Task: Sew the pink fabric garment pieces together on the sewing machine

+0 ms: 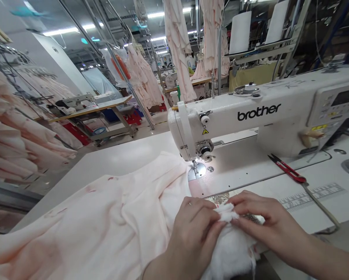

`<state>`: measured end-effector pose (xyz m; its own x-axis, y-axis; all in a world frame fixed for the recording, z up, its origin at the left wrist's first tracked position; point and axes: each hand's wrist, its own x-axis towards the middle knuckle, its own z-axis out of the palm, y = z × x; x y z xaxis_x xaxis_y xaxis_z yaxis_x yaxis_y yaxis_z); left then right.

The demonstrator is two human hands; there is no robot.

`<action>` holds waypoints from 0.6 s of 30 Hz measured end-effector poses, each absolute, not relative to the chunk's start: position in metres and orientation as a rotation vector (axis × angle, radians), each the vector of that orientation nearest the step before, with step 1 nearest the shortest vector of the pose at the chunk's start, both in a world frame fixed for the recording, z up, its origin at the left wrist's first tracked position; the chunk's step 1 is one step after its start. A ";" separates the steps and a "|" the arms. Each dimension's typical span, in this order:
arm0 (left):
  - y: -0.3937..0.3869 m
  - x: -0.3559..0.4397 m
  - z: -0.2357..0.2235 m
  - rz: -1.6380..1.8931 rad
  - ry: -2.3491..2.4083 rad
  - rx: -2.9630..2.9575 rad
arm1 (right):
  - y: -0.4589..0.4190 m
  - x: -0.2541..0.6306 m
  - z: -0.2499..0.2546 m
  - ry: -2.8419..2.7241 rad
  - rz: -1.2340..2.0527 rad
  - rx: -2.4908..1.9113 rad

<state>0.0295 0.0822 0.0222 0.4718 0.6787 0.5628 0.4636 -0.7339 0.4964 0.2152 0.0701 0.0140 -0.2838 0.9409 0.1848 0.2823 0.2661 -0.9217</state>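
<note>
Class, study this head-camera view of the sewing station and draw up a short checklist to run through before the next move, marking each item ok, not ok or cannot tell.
1. Left hand and right hand both pinching the white fabric: ok.
2. Fingers apart from the machine needle: ok.
3. Pale pink garment lying flat on the table: not ok, it is bunched in folds.
4. Red-handled thread snips lying off the fabric: ok.
5. Needle threaded: cannot tell, too small to see.
</note>
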 end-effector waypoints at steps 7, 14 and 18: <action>0.082 0.031 0.021 1.281 0.922 2.505 | 0.071 0.211 0.016 -1.691 1.035 -1.061; 0.077 0.027 0.029 1.087 1.150 2.311 | 0.071 0.209 0.019 -1.753 0.870 -0.922; 0.076 0.027 0.033 0.914 1.329 2.135 | 0.074 0.209 0.019 -1.790 0.876 -0.917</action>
<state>0.0274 0.0755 0.0333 0.3122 0.9036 0.2933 0.5969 -0.4268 0.6794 0.2090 0.0737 0.0194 -0.3070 0.8644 0.3983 0.2157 0.4708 -0.8555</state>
